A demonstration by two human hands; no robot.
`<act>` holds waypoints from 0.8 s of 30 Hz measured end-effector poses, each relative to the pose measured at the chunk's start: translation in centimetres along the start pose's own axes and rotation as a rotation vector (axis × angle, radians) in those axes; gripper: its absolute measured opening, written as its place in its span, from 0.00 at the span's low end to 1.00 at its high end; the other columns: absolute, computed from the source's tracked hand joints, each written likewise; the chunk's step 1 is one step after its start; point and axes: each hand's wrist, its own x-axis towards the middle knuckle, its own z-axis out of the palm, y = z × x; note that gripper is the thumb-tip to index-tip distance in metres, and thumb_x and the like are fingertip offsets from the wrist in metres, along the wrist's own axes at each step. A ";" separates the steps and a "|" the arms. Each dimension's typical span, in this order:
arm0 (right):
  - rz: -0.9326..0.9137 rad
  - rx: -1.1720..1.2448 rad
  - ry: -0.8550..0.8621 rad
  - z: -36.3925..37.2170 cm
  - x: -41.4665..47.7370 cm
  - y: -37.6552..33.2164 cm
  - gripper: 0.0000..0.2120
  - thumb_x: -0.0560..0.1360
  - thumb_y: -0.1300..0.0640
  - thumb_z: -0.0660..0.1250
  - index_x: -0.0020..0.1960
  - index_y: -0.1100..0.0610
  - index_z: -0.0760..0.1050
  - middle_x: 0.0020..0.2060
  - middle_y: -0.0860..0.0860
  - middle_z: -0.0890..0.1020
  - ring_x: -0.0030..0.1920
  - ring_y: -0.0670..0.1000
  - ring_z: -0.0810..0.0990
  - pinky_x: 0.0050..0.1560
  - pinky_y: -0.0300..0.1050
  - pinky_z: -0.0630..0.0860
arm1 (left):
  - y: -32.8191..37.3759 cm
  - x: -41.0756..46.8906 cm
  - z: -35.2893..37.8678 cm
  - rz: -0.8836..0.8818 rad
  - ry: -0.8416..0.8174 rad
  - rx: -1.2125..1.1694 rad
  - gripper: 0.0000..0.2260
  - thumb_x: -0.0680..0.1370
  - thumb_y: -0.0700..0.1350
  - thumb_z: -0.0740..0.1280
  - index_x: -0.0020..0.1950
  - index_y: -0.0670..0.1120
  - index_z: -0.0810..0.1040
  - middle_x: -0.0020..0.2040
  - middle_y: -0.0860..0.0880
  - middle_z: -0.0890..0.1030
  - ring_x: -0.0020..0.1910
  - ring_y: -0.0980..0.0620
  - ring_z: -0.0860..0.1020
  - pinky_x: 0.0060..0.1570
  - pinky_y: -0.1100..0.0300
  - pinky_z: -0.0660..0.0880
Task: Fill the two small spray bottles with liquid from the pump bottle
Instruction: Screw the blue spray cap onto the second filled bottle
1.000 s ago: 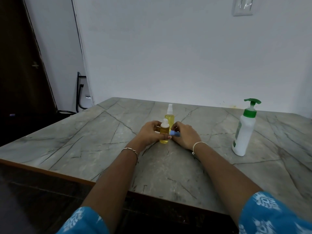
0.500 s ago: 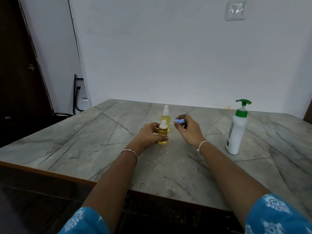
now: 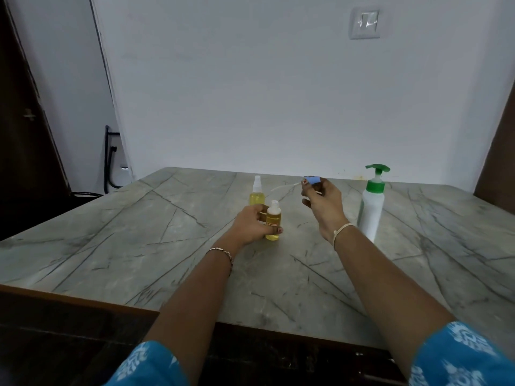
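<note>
The left hand (image 3: 249,224) steadies the open spray bottle (image 3: 273,220) upright on the desk (image 3: 139,246). Its fingers (image 3: 274,231) are curled round the lower body, and the bare neck points straight up above them. The right hand (image 3: 324,208) hangs to the right of that bottle and higher, its fingertips pinching the blue spray head (image 3: 312,180). The thin dip tube (image 3: 281,188) runs leftward from it, roughly level. The pump bottle (image 3: 372,204) stands upright just right of the right fingers, so that hand is nearer to it. Filling will need its spout brought left and over the open neck; which way the spout faces is hard to tell. The second spray bottle (image 3: 257,195), capped, stands just beyond the left fingers.
</note>
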 end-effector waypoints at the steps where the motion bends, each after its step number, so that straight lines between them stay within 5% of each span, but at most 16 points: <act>1: 0.007 0.027 0.002 -0.1 0.2 0.0 0.10 0.77 0.58 0.68 0.58 0.57 0.76 0.45 0.51 0.79 0.49 0.50 0.78 0.48 0.39 0.78 | 0.2 0.2 0.3 -0.005 -0.003 -0.001 0.33 0.64 0.50 0.81 0.65 0.44 0.75 0.59 0.45 0.81 0.59 0.46 0.78 0.64 0.45 0.73; 14: 0.031 0.167 0.095 -0.8 1.5 -0.1 0.17 0.76 0.63 0.68 0.65 0.59 0.75 0.57 0.53 0.80 0.51 0.45 0.79 0.61 0.42 0.75 | 1.8 2.9 2.8 0.007 -0.032 0.003 0.30 0.69 0.44 0.78 0.68 0.43 0.72 0.62 0.46 0.78 0.62 0.48 0.76 0.62 0.56 0.71; 24: -0.076 0.352 0.213 -2.3 1.2 -2.0 0.15 0.74 0.61 0.71 0.59 0.57 0.73 0.46 0.53 0.83 0.42 0.44 0.80 0.52 0.39 0.78 | 1.1 3.3 3.8 0.018 -0.035 -0.095 0.30 0.67 0.45 0.79 0.66 0.45 0.73 0.58 0.49 0.79 0.60 0.50 0.77 0.63 0.53 0.73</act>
